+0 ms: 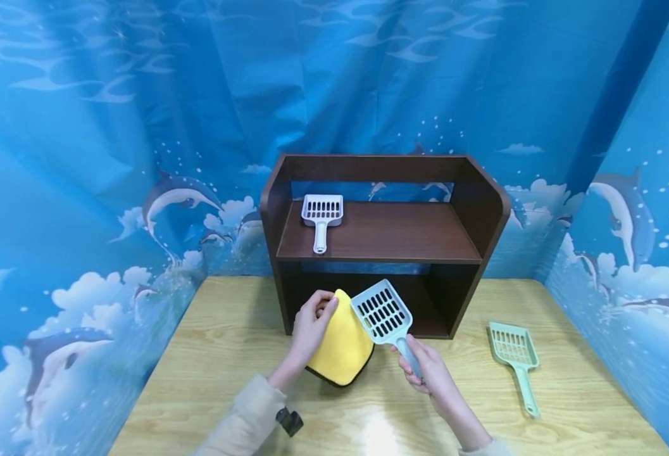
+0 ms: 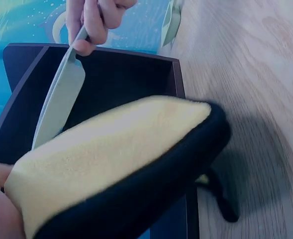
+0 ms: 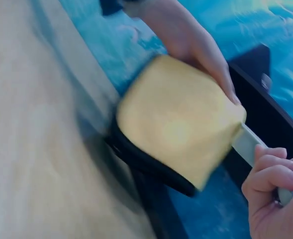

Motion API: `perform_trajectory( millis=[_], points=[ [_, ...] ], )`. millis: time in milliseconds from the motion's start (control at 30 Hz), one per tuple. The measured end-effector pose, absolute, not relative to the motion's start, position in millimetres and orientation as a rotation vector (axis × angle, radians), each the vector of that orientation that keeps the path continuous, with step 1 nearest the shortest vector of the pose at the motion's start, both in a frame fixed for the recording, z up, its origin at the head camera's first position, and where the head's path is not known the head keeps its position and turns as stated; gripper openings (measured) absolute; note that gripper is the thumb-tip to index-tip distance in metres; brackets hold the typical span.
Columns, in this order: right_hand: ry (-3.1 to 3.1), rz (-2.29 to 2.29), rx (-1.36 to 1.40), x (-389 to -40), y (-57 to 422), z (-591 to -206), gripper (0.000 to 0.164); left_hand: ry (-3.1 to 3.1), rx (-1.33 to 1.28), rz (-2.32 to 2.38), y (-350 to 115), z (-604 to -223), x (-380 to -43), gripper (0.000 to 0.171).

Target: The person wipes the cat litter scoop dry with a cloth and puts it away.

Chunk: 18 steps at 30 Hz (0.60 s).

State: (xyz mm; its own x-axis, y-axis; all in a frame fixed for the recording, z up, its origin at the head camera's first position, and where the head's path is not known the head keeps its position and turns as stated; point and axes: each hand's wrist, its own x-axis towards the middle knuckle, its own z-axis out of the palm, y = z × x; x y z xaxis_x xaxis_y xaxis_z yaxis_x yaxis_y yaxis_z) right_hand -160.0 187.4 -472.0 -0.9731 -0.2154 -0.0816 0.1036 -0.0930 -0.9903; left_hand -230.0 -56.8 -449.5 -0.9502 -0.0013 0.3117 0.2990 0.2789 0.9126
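Note:
In the head view my left hand (image 1: 311,323) pinches the top corner of a yellow cloth (image 1: 342,342) with a dark edge, which hangs over the table in front of the shelf. My right hand (image 1: 425,370) grips the handle of a pale blue-grey litter scoop (image 1: 382,312), its slotted head tilted up beside the cloth. From the left wrist, the scoop (image 2: 61,97) shows edge-on behind the cloth (image 2: 116,144). In the right wrist view the cloth (image 3: 176,119) covers most of the scoop's head.
A dark brown two-tier shelf (image 1: 380,231) stands at the back of the wooden table (image 1: 209,354). On its upper board, to the left, lies a whitish litter scoop (image 1: 321,221). A green litter scoop (image 1: 516,354) lies on the table at the right. Blue dolphin-print curtains surround the table.

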Motion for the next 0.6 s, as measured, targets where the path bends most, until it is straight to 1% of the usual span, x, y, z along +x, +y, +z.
perform_trajectory(
  millis=[167, 300, 467, 600],
  points=[
    [1.906, -2.255, -0.008, -145.0, 159.4, -481.1, 0.043, -2.234, -0.177, -1.758, -49.7, -452.1, -228.3, 0.019],
    [1.856, -2.386, 0.026, -140.0, 140.9, -486.8, 0.046, -2.168, -0.150, -1.850, -38.8, -455.4, -224.4, 0.020],
    [1.849, -2.503, -0.030, -144.2, 128.5, -488.8, 0.051, -2.185, -0.190, -1.884, -24.4, -461.0, -217.3, 0.019],
    [1.872, -2.533, 0.029, -151.6, 126.3, -485.4, 0.050, -2.220, -0.245, -1.888, -17.4, -463.9, -208.0, 0.019]
  ],
)
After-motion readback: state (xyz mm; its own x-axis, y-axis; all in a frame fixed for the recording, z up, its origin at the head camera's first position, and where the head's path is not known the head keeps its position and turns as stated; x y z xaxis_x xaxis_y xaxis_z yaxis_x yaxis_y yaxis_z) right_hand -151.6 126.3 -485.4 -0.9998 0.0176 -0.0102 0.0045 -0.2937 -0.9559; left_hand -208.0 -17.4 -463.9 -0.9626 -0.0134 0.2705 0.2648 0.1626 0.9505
